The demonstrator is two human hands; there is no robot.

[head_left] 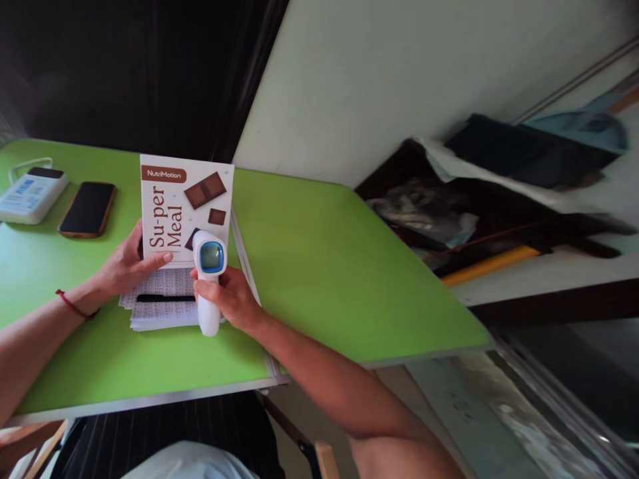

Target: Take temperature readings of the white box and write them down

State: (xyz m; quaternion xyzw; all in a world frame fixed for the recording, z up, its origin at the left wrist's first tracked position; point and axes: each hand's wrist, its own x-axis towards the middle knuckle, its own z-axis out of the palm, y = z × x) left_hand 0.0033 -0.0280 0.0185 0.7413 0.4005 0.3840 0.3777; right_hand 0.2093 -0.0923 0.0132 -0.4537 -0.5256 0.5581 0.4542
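My left hand [130, 261] grips the lower left edge of a white box [204, 213] printed "NutriMotion Su-per Meal" with chocolate pieces, its thumb across the front. The box is held up facing me. In my right hand [234, 296] is a white infrared thermometer [208, 316] with a blue-rimmed screen, upright in front of the box's lower right corner. Whether its tip touches the box I cannot tell. Below the box lie written sheets of paper [164, 316] with a black pen [162, 299] across them; the thermometer hides the pen's right end.
Everything rests on a green folding table [324, 266] with a seam down its middle. At the left are a phone [88, 208] and a white device [34, 196] with a cable. A dark panel and a pale wall stand behind. Cluttered shelving [429, 206] is at the right.
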